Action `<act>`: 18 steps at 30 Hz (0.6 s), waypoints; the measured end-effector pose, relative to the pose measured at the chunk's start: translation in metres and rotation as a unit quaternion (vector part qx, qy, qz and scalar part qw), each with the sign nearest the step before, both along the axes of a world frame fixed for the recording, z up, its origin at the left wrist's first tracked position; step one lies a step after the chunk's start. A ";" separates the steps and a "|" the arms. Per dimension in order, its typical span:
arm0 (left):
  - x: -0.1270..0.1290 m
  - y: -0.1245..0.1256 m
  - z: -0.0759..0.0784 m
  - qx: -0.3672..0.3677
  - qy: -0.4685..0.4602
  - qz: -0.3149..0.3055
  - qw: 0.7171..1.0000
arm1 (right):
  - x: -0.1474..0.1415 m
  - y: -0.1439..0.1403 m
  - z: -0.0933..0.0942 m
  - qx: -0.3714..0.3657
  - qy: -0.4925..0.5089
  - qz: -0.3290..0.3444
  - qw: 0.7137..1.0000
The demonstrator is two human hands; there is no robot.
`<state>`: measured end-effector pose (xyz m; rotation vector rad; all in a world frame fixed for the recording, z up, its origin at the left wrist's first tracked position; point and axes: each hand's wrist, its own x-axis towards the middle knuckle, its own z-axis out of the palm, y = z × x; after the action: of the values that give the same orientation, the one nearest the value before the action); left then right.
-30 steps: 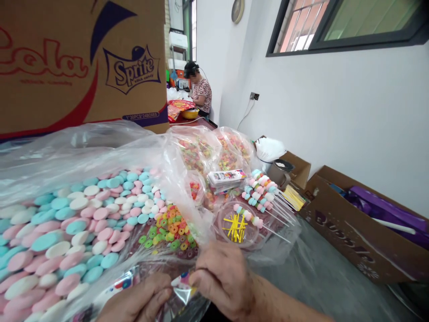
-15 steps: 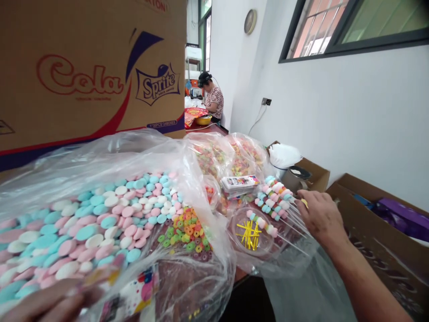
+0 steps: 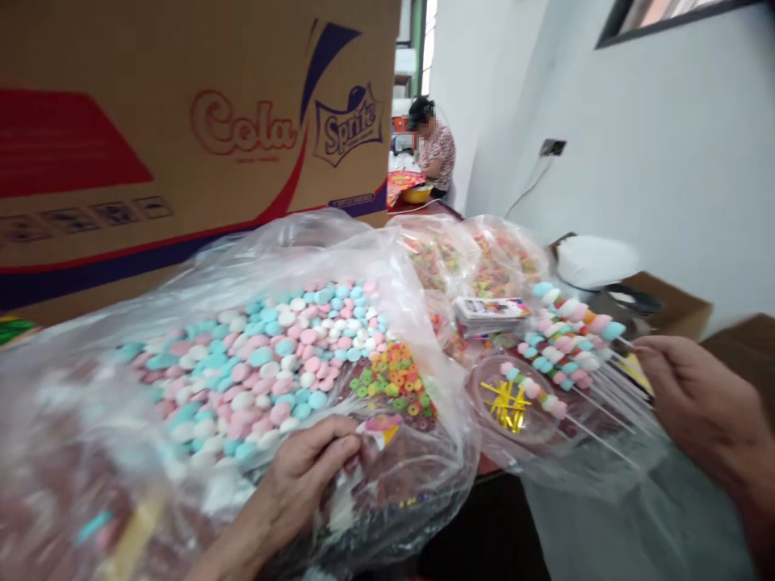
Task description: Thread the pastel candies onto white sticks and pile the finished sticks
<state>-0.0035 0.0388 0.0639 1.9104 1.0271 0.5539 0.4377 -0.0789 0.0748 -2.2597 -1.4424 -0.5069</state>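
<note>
Your L hand [image 3: 312, 460], left of the round tub [image 3: 542, 428], has thumb & fingers clamped on a printed wrapper [image 3: 381, 430]. Your R hand [image 3: 702, 403], right of tub, has fingertips pinched on a candy skewer [image 3: 572, 308] by its stick end; can't tell if it's clear of the other skewers [image 3: 548, 353] behind tub's R side. Lone skewer [image 3: 533, 389] lies across tub, w/ ring candies [image 3: 396, 375] & pastel candies [image 3: 260, 371] to tub's L.
</note>
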 end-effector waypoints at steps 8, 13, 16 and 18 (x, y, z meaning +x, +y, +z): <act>-0.006 -0.005 -0.001 -0.109 -0.073 -0.023 0.991 | -0.104 0.014 0.030 0.023 0.114 0.407 0.906; -0.013 -0.006 -0.003 -0.184 -0.132 -0.046 0.973 | -0.127 0.034 0.038 0.025 0.068 0.499 0.864; -0.018 -0.006 -0.008 -0.220 -0.177 -0.042 0.958 | -0.128 0.038 0.039 0.013 0.050 0.527 0.849; -0.020 -0.006 -0.010 -0.230 -0.196 -0.037 0.952 | -0.128 0.038 0.039 0.009 0.040 0.532 0.846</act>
<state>-0.0239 0.0324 0.0539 1.3512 0.7411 0.5643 0.3102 -0.0404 0.1137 -1.1055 -2.2823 -0.0459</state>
